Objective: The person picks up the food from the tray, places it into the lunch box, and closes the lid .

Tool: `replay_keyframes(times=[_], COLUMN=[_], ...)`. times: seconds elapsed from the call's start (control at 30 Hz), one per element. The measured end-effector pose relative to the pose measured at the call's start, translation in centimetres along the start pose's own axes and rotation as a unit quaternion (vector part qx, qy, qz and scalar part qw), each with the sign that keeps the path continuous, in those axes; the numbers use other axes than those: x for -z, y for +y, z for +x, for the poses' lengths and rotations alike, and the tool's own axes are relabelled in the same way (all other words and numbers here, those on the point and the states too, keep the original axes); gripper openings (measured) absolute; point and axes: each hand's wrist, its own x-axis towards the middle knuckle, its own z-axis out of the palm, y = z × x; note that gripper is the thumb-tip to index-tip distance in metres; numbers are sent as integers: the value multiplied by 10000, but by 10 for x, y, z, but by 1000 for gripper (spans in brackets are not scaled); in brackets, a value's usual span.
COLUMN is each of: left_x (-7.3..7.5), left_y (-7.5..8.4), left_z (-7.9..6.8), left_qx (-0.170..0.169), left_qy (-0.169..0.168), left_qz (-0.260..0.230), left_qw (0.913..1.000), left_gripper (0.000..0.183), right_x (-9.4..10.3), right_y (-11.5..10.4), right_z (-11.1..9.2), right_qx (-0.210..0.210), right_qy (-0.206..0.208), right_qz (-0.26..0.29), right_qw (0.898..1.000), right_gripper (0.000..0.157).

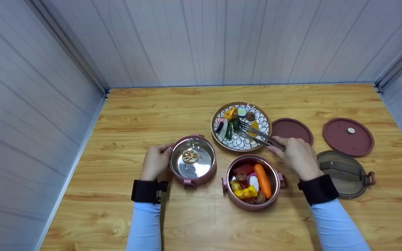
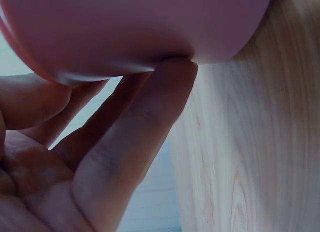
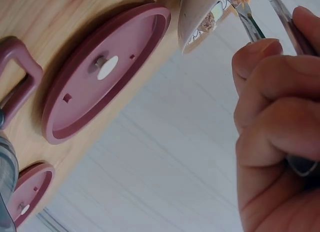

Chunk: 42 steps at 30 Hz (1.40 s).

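My left hand (image 1: 155, 162) rests against the outer wall of a pink metal-lined pot (image 1: 214, 170), fingertips touching its side in the left wrist view. A single lotus root slice (image 1: 190, 156) lies inside it. My right hand (image 1: 298, 155) grips metal tongs (image 1: 262, 137) with fork-like tips, angled down over a patterned plate (image 1: 237, 145). The tips are right at dark green vegetable pieces (image 1: 229, 130). Other toy food lies around them, including a roasted yellow piece (image 1: 231, 113) and a brown round (image 1: 250, 116). In the right wrist view curled fingers (image 3: 270, 127) hide the tongs' rear part.
A second pink pot (image 1: 253, 206) stands near the front, holding a carrot (image 1: 262, 181), a yellow pepper piece (image 1: 245, 192) and other food. To the right lie two pink lids (image 1: 348, 136) and a clear lid (image 1: 342, 186) with a handle. Pale panel walls border the wooden table (image 1: 145, 115).
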Motion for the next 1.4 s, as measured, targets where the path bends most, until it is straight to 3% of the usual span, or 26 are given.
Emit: replay_keyframes(times=[0.63,0.83,1.1,1.4], left_x=[0,0,0,0], left_y=[1,1,0,2], left_z=[0,-1,0,-1], left_qx=[168,20,-112,-28], left_qy=[-65,-17,112,34], left_qz=[8,10,145,86], left_qw=[9998,10000,9998,10000], left_gripper=[24,24,23,24], right_x=[1,7,16,26], right_y=[-1,0,5,4], right_z=[-8,-8,-11,-18], right_qx=[-444,-389,-371,-424], right_qy=[234,314,321,232], right_qz=[277,330,583,1043], right_qw=[9984,9982,9971,9934], right_gripper=[40,38,41,48])
